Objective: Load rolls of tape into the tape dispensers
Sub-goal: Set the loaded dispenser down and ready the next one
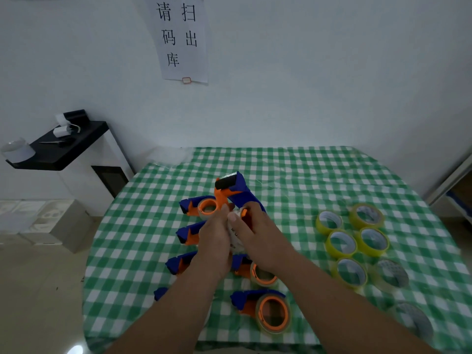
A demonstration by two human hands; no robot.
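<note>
Head view: at the centre of the frame both hands meet over a blue-and-orange tape dispenser point(236, 191) held up off the worktop point(293, 169), its black roller end pointing toward the top of the frame. The left hand point(214, 238) curls its fingers round a clear roll of tape point(236, 235) that sits between the two palms; the right hand point(258, 232) wraps round the dispenser's lower body, its thumb lying on the roll.

The worktop wears a green-and-white checked cloth. In the left-centre of the frame a column of further dispensers lies on it: one at the top with a roll fitted point(201, 206), then two below it point(187, 235) point(180, 264) and a fourth point(160, 293), all partly hidden by the left forearm, so whether those carry rolls cannot be told. Below the hands, two more loaded dispensers point(255, 272) point(265, 311) lie flat with orange hubs showing.

At the right of the frame loose rolls lie flat near one another: five yellowish rolls point(343, 244) in a cluster, and two paler clear rolls point(392, 274) point(412, 319) toward the lower right.

In the upper left a black shelf point(63, 146) holds small white items, and a paper sign point(182, 39) hangs on the wall at top centre.
</note>
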